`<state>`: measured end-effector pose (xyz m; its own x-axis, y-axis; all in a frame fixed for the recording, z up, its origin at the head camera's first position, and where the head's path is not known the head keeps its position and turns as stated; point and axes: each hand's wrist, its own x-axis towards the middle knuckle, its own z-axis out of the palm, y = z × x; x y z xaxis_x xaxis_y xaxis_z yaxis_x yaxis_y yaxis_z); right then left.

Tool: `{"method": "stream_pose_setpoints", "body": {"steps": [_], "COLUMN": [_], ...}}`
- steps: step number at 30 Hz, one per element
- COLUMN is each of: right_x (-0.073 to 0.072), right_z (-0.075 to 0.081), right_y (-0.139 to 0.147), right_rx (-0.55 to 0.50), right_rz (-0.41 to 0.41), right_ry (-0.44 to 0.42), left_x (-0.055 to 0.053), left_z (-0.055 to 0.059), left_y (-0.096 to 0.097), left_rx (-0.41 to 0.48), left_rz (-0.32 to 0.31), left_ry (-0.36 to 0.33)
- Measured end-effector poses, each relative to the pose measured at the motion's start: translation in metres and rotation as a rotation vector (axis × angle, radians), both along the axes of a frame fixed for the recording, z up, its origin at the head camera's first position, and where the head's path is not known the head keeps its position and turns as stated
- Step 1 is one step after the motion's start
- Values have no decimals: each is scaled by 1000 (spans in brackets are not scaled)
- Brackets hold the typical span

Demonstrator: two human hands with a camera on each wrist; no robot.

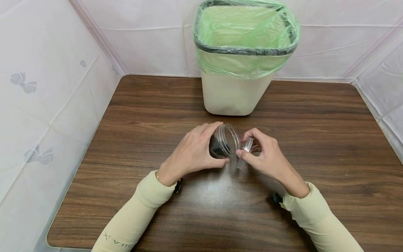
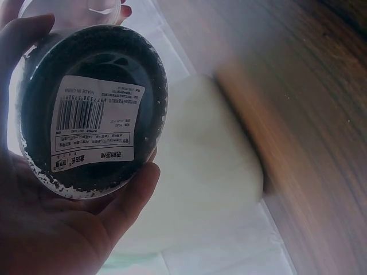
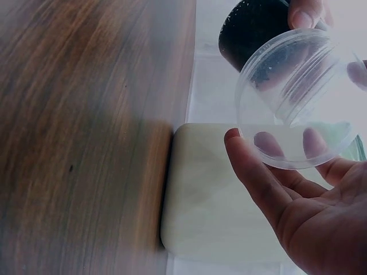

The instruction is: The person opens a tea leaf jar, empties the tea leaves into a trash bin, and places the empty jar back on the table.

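Observation:
My left hand (image 1: 196, 148) grips a clear plastic jar (image 1: 223, 141), tilted so its open mouth points right. Dark material fills the jar's lower part; what it is cannot be told. On the jar's base a white barcode label (image 2: 96, 123) shows in the left wrist view. Just right of the mouth, my right hand (image 1: 266, 154) pinches a clear round lid (image 1: 245, 153) by its rim, between thumb and fingers. Seen in the right wrist view, the lid (image 3: 298, 97) stands in front of the jar, apart from or barely touching the mouth; I cannot tell which.
A cream bin (image 1: 236, 94) lined with a green plastic bag (image 1: 247, 63) stands at the back of the brown wooden table (image 1: 151, 115), beyond the hands. White patterned sheeting (image 1: 47, 87) hangs around the table's sides and back.

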<state>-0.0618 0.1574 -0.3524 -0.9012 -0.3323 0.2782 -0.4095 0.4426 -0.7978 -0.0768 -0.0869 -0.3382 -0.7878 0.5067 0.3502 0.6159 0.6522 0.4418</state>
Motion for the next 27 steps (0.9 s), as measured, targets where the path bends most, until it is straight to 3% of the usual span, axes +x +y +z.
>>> {"method": "stream_pose_setpoints", "body": {"steps": [27], "right_x": [3], "right_z": [-6], "right_y": [4], "right_rx": [71], "right_rz": [-28], "right_ry": [-16], "left_x": [0], "left_z": [0], "left_y": [-5], "left_rx": [5], "left_rz": [27], "left_ry": [13]}}
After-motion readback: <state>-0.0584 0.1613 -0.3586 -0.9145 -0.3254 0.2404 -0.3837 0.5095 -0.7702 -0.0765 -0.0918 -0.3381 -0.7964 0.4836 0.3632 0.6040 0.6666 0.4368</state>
